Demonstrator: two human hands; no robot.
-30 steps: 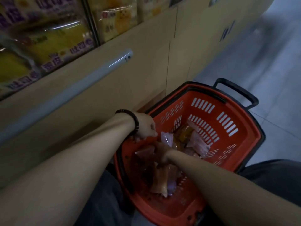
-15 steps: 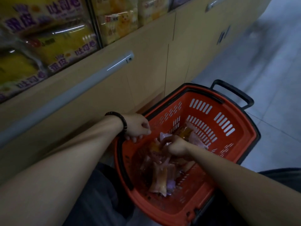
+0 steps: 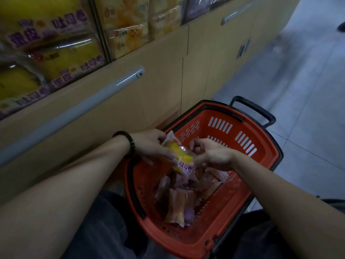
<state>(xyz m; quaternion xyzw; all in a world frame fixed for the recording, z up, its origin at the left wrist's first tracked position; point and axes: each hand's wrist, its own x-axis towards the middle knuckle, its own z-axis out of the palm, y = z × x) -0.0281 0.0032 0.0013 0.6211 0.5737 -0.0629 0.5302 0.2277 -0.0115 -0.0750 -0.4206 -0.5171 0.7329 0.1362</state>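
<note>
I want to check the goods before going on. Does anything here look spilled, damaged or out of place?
Nothing stands out. The left hand and the right hand hold a yellow packet over the orange basket; no tear shows. The other packets lie jumbled inside it, none spilled out.

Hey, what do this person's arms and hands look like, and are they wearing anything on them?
Both forearms are bare, with no sleeves in view. A black beaded bracelet circles the left wrist. The left hand and right hand wear no gloves, and no ring or watch shows.
</note>
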